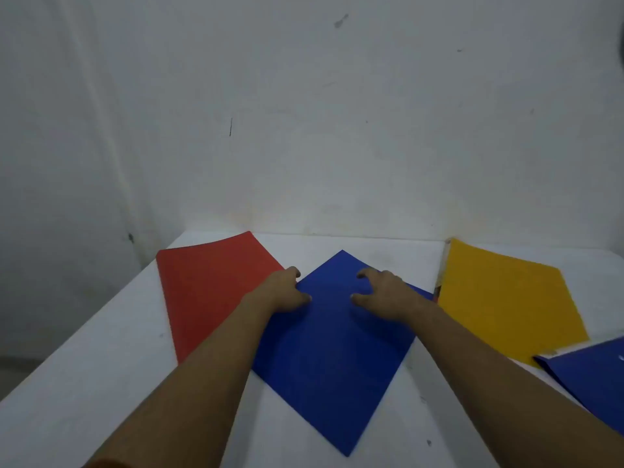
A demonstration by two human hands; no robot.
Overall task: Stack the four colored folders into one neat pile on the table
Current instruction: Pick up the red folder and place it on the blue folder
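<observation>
A blue folder (334,359) lies turned like a diamond in the middle of the white table (101,383). My left hand (285,292) grips its upper left edge, fingers curled over it. My right hand (381,288) rests on its upper right part with fingers bent and spread. A red folder (209,288) lies flat to the left, its right edge under the blue one. A yellow folder (503,298) lies at the right. A second blue folder (594,380) shows at the right edge, partly cut off and overlapping the yellow one's near corner.
A white wall (304,130) stands right behind the table's far edge. The table's left edge runs diagonally from the far corner toward the lower left, with floor beyond it.
</observation>
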